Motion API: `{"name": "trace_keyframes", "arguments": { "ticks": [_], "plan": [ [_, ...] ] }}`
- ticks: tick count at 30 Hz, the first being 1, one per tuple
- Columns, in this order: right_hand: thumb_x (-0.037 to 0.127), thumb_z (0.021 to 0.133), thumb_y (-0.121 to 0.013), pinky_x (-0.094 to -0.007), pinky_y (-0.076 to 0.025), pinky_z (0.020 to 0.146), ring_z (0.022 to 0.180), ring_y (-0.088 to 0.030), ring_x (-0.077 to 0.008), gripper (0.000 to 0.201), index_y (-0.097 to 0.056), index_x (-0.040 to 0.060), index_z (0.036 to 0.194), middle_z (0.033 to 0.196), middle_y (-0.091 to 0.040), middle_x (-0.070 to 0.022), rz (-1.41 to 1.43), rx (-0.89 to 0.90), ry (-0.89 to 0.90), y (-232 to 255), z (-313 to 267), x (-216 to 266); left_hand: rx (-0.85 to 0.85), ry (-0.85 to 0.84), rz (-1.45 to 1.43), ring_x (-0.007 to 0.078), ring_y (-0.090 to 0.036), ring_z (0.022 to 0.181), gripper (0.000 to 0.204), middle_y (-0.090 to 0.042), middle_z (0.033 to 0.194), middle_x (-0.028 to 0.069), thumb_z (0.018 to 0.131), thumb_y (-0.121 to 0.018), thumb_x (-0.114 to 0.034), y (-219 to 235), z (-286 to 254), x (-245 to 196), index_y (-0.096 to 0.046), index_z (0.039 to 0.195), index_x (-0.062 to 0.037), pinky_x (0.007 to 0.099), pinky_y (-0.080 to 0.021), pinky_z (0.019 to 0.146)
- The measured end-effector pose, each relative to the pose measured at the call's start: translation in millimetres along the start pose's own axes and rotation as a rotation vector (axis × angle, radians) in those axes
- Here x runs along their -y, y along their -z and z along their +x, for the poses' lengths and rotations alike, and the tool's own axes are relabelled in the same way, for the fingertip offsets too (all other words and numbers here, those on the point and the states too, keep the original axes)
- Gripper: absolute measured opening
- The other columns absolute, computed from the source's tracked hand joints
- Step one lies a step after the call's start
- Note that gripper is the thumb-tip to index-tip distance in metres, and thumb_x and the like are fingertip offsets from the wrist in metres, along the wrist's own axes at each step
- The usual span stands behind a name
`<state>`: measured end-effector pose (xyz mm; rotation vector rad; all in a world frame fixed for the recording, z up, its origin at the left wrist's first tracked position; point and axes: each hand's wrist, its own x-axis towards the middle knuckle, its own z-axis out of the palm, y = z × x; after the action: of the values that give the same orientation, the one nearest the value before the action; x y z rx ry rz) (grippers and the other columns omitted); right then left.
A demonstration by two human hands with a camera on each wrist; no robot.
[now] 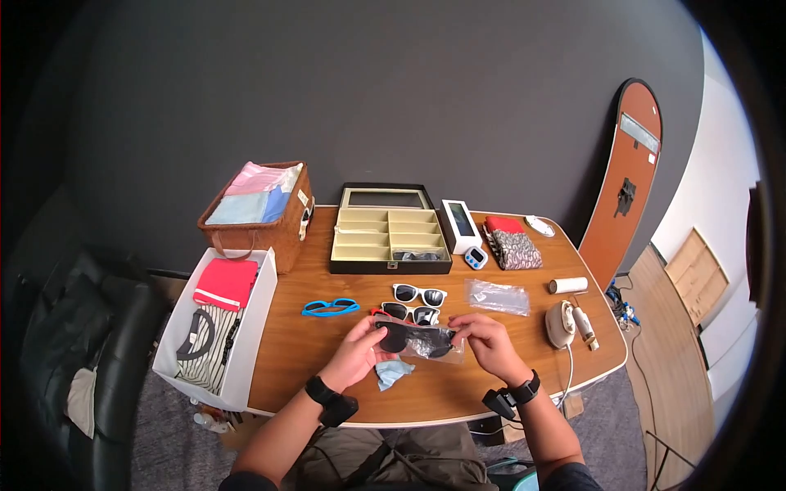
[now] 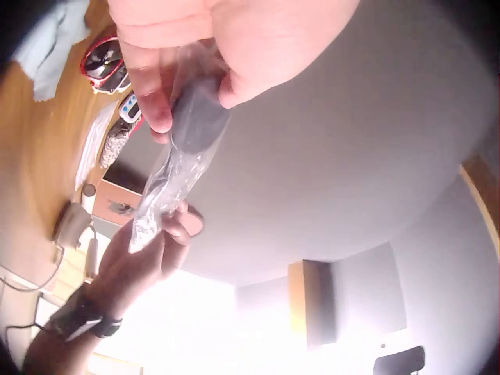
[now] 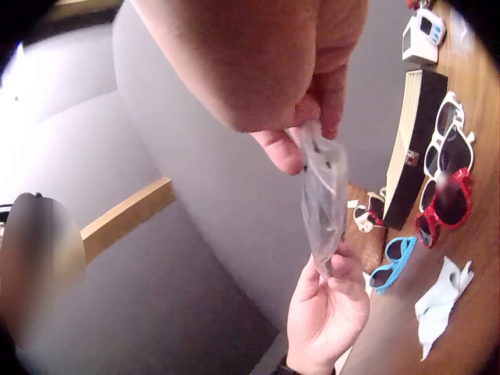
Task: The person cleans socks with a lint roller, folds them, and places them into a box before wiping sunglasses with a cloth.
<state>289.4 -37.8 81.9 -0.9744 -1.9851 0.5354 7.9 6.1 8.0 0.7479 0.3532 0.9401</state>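
Dark sunglasses in a clear plastic bag (image 1: 419, 341) are held up over the table's front part, between both hands. My left hand (image 1: 354, 353) pinches the bag's left end, thumb in front. At the other end my right hand (image 1: 490, 348) grips the bag between thumb and fingers. In the left wrist view a dark lens (image 2: 200, 117) shows through the plastic. Behind the bag lie white-framed sunglasses (image 1: 419, 295), a second white pair (image 1: 426, 316) and red sunglasses (image 3: 451, 200). A light blue cloth (image 1: 394, 374) lies below the bag.
Blue sunglasses (image 1: 331, 308) lie left. An open compartment case (image 1: 391, 267) stands at the back, with glasses in one compartment. Another plastic bag (image 1: 498, 297) and a corded beige device (image 1: 560, 325) lie right. A white box (image 1: 260, 327) and wicker basket (image 1: 282, 245) stand left.
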Motion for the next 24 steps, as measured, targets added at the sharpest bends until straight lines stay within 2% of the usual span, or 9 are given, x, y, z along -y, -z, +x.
{"name": "trace_keyframes", "arguments": {
  "ticks": [3, 5, 8, 12, 14, 15, 17, 19, 24],
  "plan": [
    [-0.01, 0.083, -0.059, -0.0377, -0.054, 0.091, 0.107, -0.067, -0.0278, 0.026, -0.069, 0.0011, 0.105, 0.111, -0.068, -0.0156, -0.126, -0.012, -0.053, 0, 13, 1, -0.097, -0.041, 0.242, 0.0173, -0.066, 0.106, 0.018, -0.062, 0.122, 0.0085, 0.106, -0.052, -0.013, -1, 18, -2, -0.05, 0.123, -0.0063, 0.0337, -0.06, 0.081],
    [0.005, 0.081, -0.07, -0.0405, -0.054, 0.086, 0.097, -0.068, -0.0313, 0.035, -0.065, 0.0023, 0.115, 0.106, -0.068, -0.0169, -0.462, 0.058, 0.0, -21, 29, 24, -0.064, -0.077, 0.317, 0.0169, -0.065, 0.107, 0.019, -0.062, 0.121, 0.0086, 0.106, -0.052, -0.012, 7, 32, 7, -0.049, 0.123, -0.0057, 0.0336, -0.061, 0.082],
    [0.015, 0.076, -0.077, -0.0429, -0.055, 0.081, 0.089, -0.068, -0.0357, 0.048, -0.062, 0.0025, 0.12, 0.1, -0.069, -0.0165, -0.711, 0.105, 0.052, -56, 42, -8, 0.006, -0.152, 0.421, 0.0157, -0.063, 0.108, 0.02, -0.061, 0.12, 0.0095, 0.105, -0.053, -0.011, 25, 43, 19, -0.047, 0.124, -0.004, 0.0331, -0.06, 0.084],
    [0.01, 0.076, -0.073, -0.0461, -0.056, 0.071, 0.082, -0.069, -0.0369, 0.038, -0.066, 0.0068, 0.114, 0.092, -0.07, -0.0176, -0.742, 0.263, -0.052, -68, 75, -41, -0.043, -0.331, 0.565, 0.0206, -0.066, 0.106, 0.018, -0.062, 0.116, 0.0135, 0.107, -0.048, -0.014, 46, 40, 21, -0.045, 0.122, -0.0037, 0.038, -0.059, 0.089],
    [0.008, 0.08, -0.068, -0.0502, -0.056, 0.065, 0.079, -0.069, -0.039, 0.025, -0.062, 0.0049, 0.104, 0.087, -0.07, -0.0196, -0.722, 0.223, -0.126, -65, 112, -46, -0.213, -0.306, 0.332, 0.0228, -0.068, 0.102, 0.022, -0.063, 0.11, 0.0149, 0.11, -0.043, -0.023, 58, 39, 17, -0.045, 0.12, -0.0038, 0.0388, -0.058, 0.086],
    [0.009, 0.079, -0.071, -0.0504, -0.055, 0.068, 0.081, -0.069, -0.0408, 0.028, -0.06, 0.0055, 0.104, 0.086, -0.07, -0.0196, -0.649, 0.115, -0.025, -64, 131, -64, -0.273, -0.354, 0.357, 0.0219, -0.068, 0.093, 0.028, -0.064, 0.102, 0.0151, 0.111, -0.039, -0.03, 58, 40, 16, -0.046, 0.119, -0.0045, 0.0349, -0.056, 0.08],
    [0.008, 0.079, -0.071, -0.0509, -0.055, 0.071, 0.088, -0.068, -0.0407, 0.03, -0.059, 0.0046, 0.106, 0.09, -0.07, -0.0209, -0.638, 0.091, -0.119, -70, 178, -80, -0.29, -0.339, 0.381, 0.0204, -0.067, 0.089, 0.028, -0.065, 0.1, 0.0141, 0.111, -0.039, -0.03, 65, 40, 17, -0.046, 0.119, -0.0049, 0.0328, -0.054, 0.077],
    [0.01, 0.079, -0.07, -0.0496, -0.056, 0.075, 0.09, -0.069, -0.0394, 0.021, -0.064, 0.0047, 0.099, 0.093, -0.069, -0.0208, -0.642, 0.024, -0.001, -88, 220, -105, -0.3, -0.329, 0.39, 0.0168, -0.064, 0.081, 0.026, -0.065, 0.094, 0.0115, 0.111, -0.04, -0.03, 70, 43, 23, -0.048, 0.117, -0.0054, 0.0287, -0.051, 0.073],
    [0.01, 0.081, -0.067, -0.0473, -0.057, 0.079, 0.092, -0.07, -0.0352, 0.012, -0.07, 0.0067, 0.092, 0.093, -0.069, -0.0148, -0.807, 0.022, -0.035, -154, 270, -168, -0.296, -0.366, 0.41, 0.0158, -0.063, 0.081, 0.026, -0.065, 0.09, 0.0105, 0.11, -0.041, -0.029, 67, 40, 16, -0.05, 0.116, -0.0054, 0.0282, -0.05, 0.073]
  ]
}}
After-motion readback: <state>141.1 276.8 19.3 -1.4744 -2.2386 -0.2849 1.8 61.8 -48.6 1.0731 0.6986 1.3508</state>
